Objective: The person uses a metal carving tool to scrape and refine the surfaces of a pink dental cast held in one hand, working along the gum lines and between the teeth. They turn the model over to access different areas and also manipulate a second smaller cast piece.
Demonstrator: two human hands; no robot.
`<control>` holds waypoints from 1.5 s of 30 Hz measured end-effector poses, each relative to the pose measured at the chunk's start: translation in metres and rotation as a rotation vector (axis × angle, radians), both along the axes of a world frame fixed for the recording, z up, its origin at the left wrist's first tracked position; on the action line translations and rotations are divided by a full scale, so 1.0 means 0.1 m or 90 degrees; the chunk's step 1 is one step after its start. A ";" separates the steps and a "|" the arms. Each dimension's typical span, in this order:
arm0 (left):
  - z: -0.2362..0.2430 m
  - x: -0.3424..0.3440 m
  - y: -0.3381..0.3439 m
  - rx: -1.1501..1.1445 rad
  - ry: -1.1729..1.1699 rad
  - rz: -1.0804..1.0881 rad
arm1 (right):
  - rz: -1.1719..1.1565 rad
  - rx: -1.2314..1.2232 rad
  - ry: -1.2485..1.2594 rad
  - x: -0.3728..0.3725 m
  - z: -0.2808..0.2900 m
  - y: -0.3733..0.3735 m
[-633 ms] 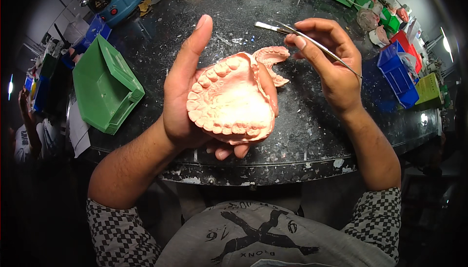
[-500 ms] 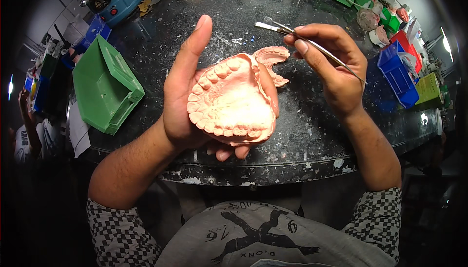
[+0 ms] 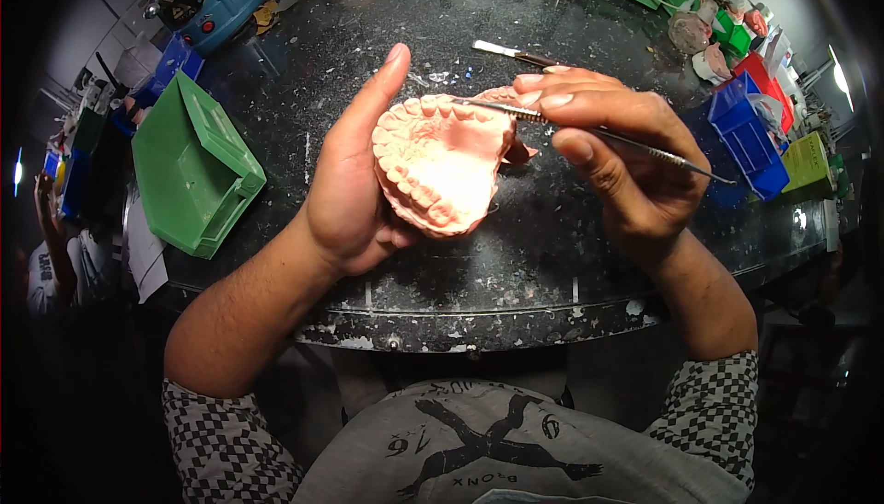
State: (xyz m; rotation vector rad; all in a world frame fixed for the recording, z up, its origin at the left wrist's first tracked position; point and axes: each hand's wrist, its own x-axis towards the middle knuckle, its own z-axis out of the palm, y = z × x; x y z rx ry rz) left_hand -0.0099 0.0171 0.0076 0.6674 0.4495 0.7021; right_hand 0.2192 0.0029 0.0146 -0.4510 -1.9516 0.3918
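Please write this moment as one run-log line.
Left grip: holds pink dental cast | Right grip: holds metal tool, tip at far teeth, contact unclear | Table: green bin left, blue bin right

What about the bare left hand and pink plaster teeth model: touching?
Touching: the head view shows the left hand cupping the teeth model along its left edge.

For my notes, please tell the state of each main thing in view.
Left hand: holding dental cast
Dental cast: held, teeth facing camera
Right hand: gripping metal tool
Metal tool: tip at cast's teeth, contact unclear
White-tipped tool: lying on table
Large green bin: open
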 end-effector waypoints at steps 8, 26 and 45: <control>-0.04 0.02 -0.04 -0.024 -0.017 0.014 | 0.077 0.027 -0.012 -0.08 -0.01 0.00; -0.09 0.08 -0.04 -0.006 -0.018 0.009 | 0.060 0.056 0.016 -0.10 -0.02 -0.04; -0.10 0.04 -0.07 0.085 0.227 -0.004 | 0.044 -0.117 0.049 -0.10 -0.08 -0.09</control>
